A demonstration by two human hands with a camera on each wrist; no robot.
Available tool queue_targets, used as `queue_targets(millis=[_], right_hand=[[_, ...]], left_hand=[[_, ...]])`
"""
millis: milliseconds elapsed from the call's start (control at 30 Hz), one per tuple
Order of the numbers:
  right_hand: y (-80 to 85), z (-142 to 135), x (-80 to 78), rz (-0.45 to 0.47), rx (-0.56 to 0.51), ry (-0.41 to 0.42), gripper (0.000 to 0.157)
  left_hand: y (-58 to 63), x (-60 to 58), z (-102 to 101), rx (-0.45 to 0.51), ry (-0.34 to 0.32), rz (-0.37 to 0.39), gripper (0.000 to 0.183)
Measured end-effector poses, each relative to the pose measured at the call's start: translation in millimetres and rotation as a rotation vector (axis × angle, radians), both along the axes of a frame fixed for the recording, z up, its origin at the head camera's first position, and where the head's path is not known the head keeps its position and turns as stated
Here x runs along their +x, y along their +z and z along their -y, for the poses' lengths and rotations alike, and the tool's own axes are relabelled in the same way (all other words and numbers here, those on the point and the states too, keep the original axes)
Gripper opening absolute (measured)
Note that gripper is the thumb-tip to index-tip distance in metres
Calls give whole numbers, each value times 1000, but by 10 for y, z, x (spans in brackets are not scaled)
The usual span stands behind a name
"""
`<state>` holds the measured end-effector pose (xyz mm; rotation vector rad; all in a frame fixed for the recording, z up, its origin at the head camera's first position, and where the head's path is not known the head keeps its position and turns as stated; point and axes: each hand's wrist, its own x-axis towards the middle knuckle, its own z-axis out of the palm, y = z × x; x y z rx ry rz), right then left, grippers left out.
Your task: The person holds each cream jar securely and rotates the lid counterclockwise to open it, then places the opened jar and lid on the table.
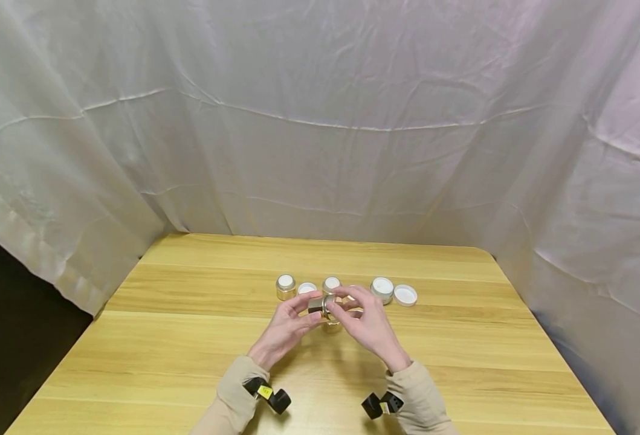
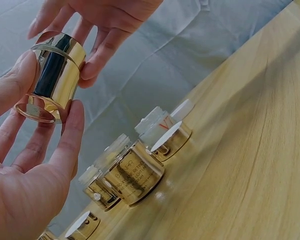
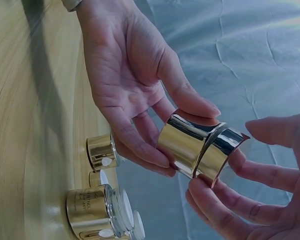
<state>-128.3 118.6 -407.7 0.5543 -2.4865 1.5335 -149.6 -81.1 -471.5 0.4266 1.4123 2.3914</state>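
Observation:
A shiny gold cosmetic jar [image 1: 316, 307] is held up sideways over the table between both hands. My left hand [image 1: 284, 329] grips its left end, thumb on one side and fingers curled on the other. At the right end, my right hand [image 1: 371, 320] pinches the shorter gold section beyond a raised seam. In the right wrist view that section [image 3: 221, 154] lines up with the longer gold body [image 3: 182, 140]. Beneath the hands stands a larger gold jar [image 2: 135, 175] with dark lettering, partly hidden in the head view.
Behind the hands stand a small jar [image 1: 285, 288] at left, a similar jar [image 1: 331, 284] and a wider jar [image 1: 382, 291] at right. Loose lids lie among them, including a white-lined lid [image 1: 307, 289] and a white lid [image 1: 405, 295]. Pale curtains surround the wooden table [image 1: 189, 338].

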Motion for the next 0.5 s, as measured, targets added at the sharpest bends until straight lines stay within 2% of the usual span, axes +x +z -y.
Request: queue_targets(millis=[167,267,500], right_hand=[[-1,-1,0,-5,25,6,28],[-4,-19,0,-2,20,50,32],[0,-57,-7,-44,6,153,37]], left_hand=[[0,3,-3,-6,-1,-1,51],[0,4,0,-1,-4,0,51],[13,-2,12,19,-9,9,39]])
